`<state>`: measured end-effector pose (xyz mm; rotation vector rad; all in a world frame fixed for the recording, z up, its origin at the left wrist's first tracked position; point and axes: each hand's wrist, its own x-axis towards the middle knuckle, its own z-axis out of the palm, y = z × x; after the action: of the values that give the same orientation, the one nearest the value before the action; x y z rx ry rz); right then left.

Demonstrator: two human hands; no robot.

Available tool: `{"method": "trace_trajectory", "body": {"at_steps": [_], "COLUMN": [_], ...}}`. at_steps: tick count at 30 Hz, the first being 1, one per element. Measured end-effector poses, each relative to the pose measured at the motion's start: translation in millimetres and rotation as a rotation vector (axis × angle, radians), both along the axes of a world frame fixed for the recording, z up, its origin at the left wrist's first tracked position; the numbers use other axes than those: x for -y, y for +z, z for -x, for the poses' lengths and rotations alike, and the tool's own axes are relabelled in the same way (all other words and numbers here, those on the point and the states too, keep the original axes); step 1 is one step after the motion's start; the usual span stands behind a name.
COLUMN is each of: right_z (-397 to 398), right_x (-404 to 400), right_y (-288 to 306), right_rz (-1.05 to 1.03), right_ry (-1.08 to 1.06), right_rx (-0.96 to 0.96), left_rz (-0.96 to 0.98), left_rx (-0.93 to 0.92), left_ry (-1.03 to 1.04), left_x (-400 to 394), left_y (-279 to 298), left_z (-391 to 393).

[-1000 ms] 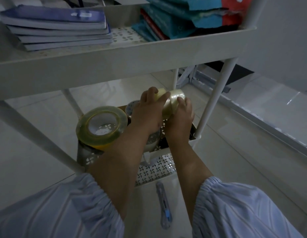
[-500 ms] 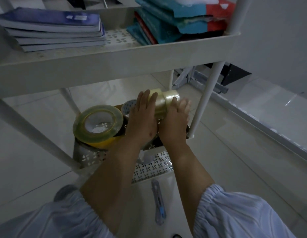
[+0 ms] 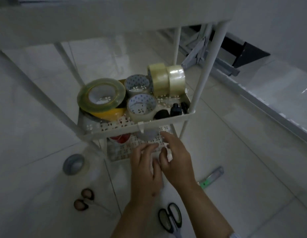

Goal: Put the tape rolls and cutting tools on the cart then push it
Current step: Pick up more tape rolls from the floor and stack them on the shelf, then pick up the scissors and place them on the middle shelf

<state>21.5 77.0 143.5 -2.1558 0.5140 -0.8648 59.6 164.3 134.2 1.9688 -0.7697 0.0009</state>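
The white cart's middle shelf (image 3: 166,123) holds a big yellow-green tape roll (image 3: 101,95), two clear rolls with patterned cores (image 3: 142,107), and two clear rolls (image 3: 166,79) standing on edge at the back. My left hand (image 3: 145,170) and right hand (image 3: 176,160) hover close together, low in front of the bottom shelf (image 3: 118,152), with loose fingers and nothing clearly held. Something pale lies partly hidden under them. On the floor are a grey tape roll (image 3: 73,164), brown-handled scissors (image 3: 84,198), black-and-green scissors (image 3: 170,219) and a green utility knife (image 3: 211,177).
Small black items (image 3: 175,109) sit at the middle shelf's front right corner. A red object (image 3: 120,139) and a grey roll (image 3: 148,134) lie on the bottom shelf. The cart's top tray (image 3: 114,19) overhangs above. A metal rail (image 3: 252,93) runs along the floor at right.
Both hands let go of the two clear rolls, which now stand on the middle shelf. The hands dropped toward the floor, and my view tilted down.
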Motion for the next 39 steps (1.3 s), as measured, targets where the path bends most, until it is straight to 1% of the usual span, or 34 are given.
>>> {"method": "trace_trajectory", "body": {"at_steps": [2,4,7,9,12,14,16,18,19,20,23,24,27,29,31,34,37,39], "right_z": [20.6,45.1,86.2,109.1,131.7,142.5,150.2,154.9,155.6,154.9,152.7,152.1,147.3,141.9,134.5,120.4,103.8,93.0], "right_x": [-5.5,-8.6,-16.6,-26.0,-44.7,-58.5,-68.5,-75.3,-76.9,-77.8,-78.4,-77.7,-74.9,-71.3,-69.5,-68.2,-62.4,-56.3], "right_y": [-26.2,-54.9,-93.4,-119.0,-153.4,-167.2,-174.5,-179.1,-179.7,-179.8,-180.7,-178.0,-163.6,-150.1,-136.9,-116.9,-91.3,-70.6], "right_rz": [-0.006,-0.048,-0.207,-0.275,-0.337,-0.431,-0.453,-0.448,-0.487,-0.552,-0.725,-0.75,-0.816,-0.826,-0.816,-0.759,-0.683,-0.628], "right_ry": [0.026,0.04,0.068,0.061,0.026,0.019,0.012,-0.012,-0.015,-0.014,-0.038,-0.041,-0.031,-0.006,0.044,0.044,0.065,0.078], "right_rx": [-0.078,-0.189,-0.44,-0.586,-0.748,-0.849,-0.937,-0.978,-0.959,-0.909,-0.752,-0.726,-0.63,-0.571,-0.558,-0.562,-0.515,-0.471], "left_rz": [-0.07,-0.166,-0.319,-0.403,-0.551,-0.611,-0.585,-0.526,-0.476,-0.387,-0.066,-0.01,0.076,0.156,0.22,0.284,0.314,0.338], "left_rx": [-0.118,-0.274,-0.422,-0.545,-0.686,-0.848,-1.073,-1.298,-1.39,-1.467,-1.649,-1.674,-1.676,-1.688,-1.673,-1.6,-1.482,-1.4], "left_ry": [0.012,0.008,-0.011,-0.003,-0.016,-0.046,-0.037,0.032,0.084,0.14,0.288,0.309,0.342,0.354,0.363,0.373,0.389,0.355], "left_x": [-13.2,-26.7,-45.1,-54.4,-63.5,-67.6,-69.8,-71.1,-71.5,-70.6,-65.6,-64.2,-63.9,-64.0,-62.4,-54.3,-45.9,-41.6], "left_y": [-22.0,-41.7,-73.2,-90.3,-113.8,-123.4,-129.0,-135.3,-140.3,-144.4,-148.4,-146.0,-141.5,-137.5,-130.5,-112.4,-85.1,-60.3], "left_z": [20.2,38.7,65.5,79.5,98.0,108.9,118.6,127.6,131.4,133.9,136.7,136.2,129.4,121.7,112.3,100.5,86.9,76.4]}}
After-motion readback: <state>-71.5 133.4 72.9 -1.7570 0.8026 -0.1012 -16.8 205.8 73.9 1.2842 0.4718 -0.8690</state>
